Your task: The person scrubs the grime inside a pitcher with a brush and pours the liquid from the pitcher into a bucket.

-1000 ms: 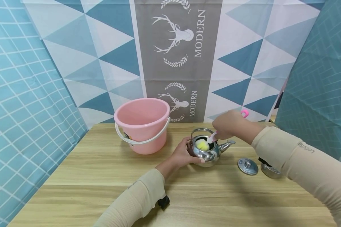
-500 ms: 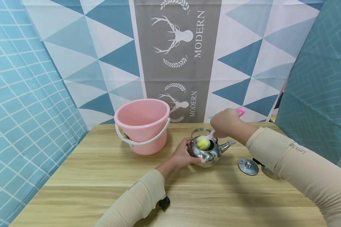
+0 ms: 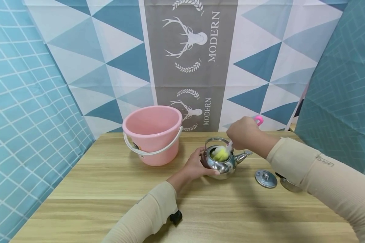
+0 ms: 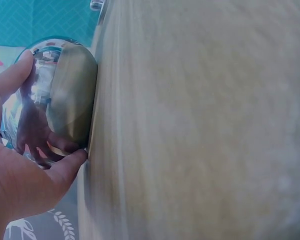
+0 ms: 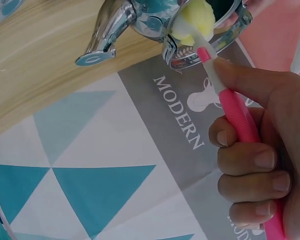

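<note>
A shiny steel kettle (image 3: pixel 225 167) stands without its lid on the wooden table, spout pointing right. My left hand (image 3: pixel 197 165) holds its round body from the left, thumb and fingers spread around it, as the left wrist view also shows the hand (image 4: pixel 32 175) against the polished side. In my right hand (image 3: pixel 243 133) is a sponge cleaning brush with a pink and white handle (image 5: pixel 240 115), gripped with the thumb along the shaft. Its yellow and white sponge head (image 3: pixel 220 154) sits in the kettle's mouth, partly below the rim.
Right of the kettle lies its round steel lid (image 3: pixel 266 178). Next to that is a small metal strainer-like piece (image 3: pixel 289 185), partly hidden by my right forearm. A pink bucket (image 3: pixel 158 140) with a white handle stands at the back left, near the patterned wall cloth.
The brush head has shifted within the kettle's mouth, rising a little and then moving right. My right hand has moved slightly left and back. The left hand and kettle stay in place.
</note>
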A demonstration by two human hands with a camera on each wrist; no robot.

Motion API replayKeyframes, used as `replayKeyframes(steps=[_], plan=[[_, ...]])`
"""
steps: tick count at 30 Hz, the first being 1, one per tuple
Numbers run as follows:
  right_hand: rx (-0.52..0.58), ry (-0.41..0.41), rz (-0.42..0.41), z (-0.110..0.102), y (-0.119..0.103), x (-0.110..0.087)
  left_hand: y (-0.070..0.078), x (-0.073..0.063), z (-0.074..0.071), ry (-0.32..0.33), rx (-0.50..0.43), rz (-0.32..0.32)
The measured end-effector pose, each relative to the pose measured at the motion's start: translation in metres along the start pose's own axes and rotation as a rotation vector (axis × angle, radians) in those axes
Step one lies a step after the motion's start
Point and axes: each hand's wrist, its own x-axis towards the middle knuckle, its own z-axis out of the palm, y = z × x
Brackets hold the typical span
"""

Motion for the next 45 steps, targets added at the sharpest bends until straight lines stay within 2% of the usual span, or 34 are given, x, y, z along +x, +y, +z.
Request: replayKeyframes(steps=[6,13,19,34,45], plan=[[0.011,-0.048,-0.007,-0.004,0.001,-0.004,0.001,0.000,0.000,0.005,0.006,0.003],[0.115,-0.129,0.007,-0.006,0.007,-0.003,0.000,0.000,0.000,0.004,0.007,0.002],[0.185,-0.155,-0.002,-0.005,0.009,-0.002,0.000,0.001,0.000,0.009,0.003,0.003],[0.213,-0.150,-0.019,-0.002,0.005,0.008,-0.001,0.000,0.000,0.003,-0.005,0.002],[0.214,-0.152,0.036,0.003,0.006,0.015,0.000,0.000,0.001,-0.001,-0.019,0.011]])
